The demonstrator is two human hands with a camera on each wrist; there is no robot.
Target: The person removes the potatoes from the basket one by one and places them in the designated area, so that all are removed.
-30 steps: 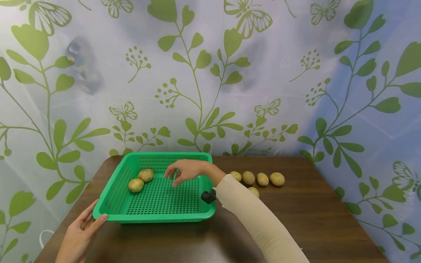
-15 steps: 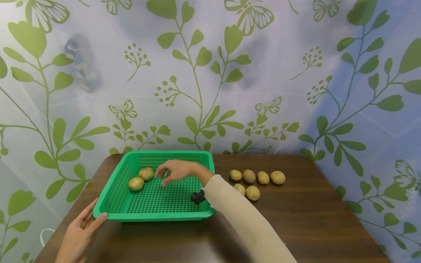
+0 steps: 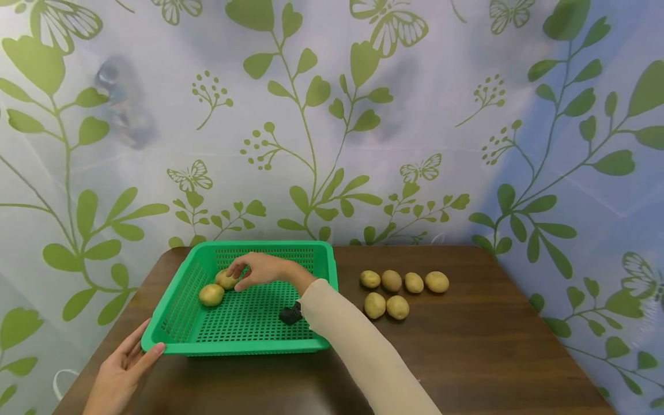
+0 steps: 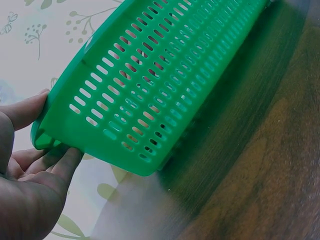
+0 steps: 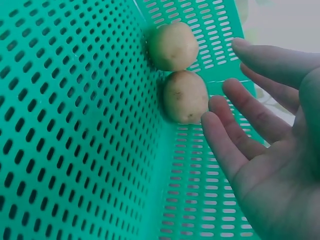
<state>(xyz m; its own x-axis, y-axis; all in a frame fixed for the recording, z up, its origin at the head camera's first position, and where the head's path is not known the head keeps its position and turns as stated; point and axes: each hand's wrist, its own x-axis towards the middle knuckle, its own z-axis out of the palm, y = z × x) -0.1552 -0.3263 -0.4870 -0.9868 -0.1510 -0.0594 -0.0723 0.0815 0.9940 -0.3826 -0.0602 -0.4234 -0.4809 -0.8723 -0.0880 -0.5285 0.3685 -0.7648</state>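
Note:
A green plastic basket (image 3: 259,347) with slotted walls stands on the table. My left hand (image 3: 120,370) grips its near left corner, thumb on the rim and fingers underneath, as the left wrist view also shows. Two potatoes lie side by side at the basket's left end: a nearer potato (image 3: 211,295) and a farther potato (image 3: 225,280), partly covered by my fingers in the head view. Over the basket reaches my right hand (image 3: 264,268), holding nothing. In the right wrist view its fingers (image 5: 240,135) are loosely bent, close to one potato (image 5: 186,97); whether they touch it I cannot tell.
Right of the basket, several potatoes lie on the brown table (image 3: 477,334) in two rows, among them a potato (image 3: 437,282) at the far right end and a potato (image 3: 397,307) in the nearer row. A leaf-patterned curtain (image 3: 332,115) hangs behind the table.
My right hand has moved left across the basket to the farther potato. Its sleeve has uncovered the potatoes on the table. My left hand keeps its grip on the corner.

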